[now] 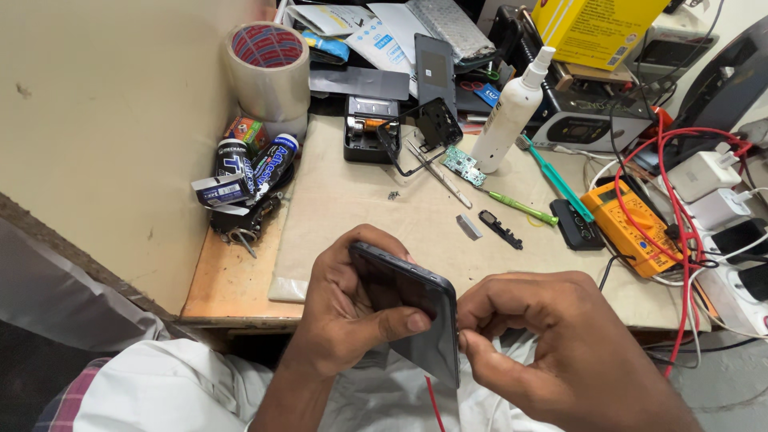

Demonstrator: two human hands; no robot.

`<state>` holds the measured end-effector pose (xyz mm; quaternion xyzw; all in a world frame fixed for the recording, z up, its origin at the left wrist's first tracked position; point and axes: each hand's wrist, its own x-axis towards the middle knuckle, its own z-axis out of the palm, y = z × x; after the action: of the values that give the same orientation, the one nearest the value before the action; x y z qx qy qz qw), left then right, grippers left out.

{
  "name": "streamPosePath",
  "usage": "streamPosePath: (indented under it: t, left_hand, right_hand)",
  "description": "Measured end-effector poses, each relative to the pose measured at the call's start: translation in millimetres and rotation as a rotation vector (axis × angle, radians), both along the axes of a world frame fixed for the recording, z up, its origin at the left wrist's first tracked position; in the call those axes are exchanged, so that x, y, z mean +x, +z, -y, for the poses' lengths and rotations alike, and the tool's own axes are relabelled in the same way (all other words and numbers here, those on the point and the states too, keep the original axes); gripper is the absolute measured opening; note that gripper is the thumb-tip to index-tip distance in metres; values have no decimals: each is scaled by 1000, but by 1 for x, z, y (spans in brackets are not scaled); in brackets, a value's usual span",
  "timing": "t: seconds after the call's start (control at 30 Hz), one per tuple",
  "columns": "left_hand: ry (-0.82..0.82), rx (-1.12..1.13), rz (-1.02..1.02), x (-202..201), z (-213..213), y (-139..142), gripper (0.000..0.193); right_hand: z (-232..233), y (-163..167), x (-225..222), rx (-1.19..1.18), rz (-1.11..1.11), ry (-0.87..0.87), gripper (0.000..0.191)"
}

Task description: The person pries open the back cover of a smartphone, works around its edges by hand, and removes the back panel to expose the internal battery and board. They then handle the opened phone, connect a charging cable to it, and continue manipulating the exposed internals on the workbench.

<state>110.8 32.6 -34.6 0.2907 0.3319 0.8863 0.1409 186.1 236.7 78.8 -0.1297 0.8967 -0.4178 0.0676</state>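
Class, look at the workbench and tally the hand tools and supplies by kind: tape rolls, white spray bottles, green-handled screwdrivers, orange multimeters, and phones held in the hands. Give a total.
Tape rolls: 1
White spray bottles: 1
Green-handled screwdrivers: 1
Orange multimeters: 1
Phones held in the left hand and right hand: 1
Total: 5

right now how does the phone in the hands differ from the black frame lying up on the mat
The phone is a closed dark slab, held tilted off the mat between the left hand and the right hand. The black frame is an open outline with a panel propped in it, and it lies untouched. Both are dark and phone-shaped.
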Motion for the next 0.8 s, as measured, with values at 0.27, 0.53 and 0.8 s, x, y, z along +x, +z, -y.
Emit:
streamPosePath:
  t: [0.27,0.53,0.8]
  left_hand:
    - [26,-29,10,-1,-2,-1,51]
    - [22,-18,35,-3,-3,-5,50]
    - [22,-7,12,-4,-4,-7,50]
  right_hand:
    - [-2,-4,-1,-53,25,1,10]
    - [-1,-7,-3,-37,9,0,9]
    - [0,-8,-3,-31,15,-13,9]
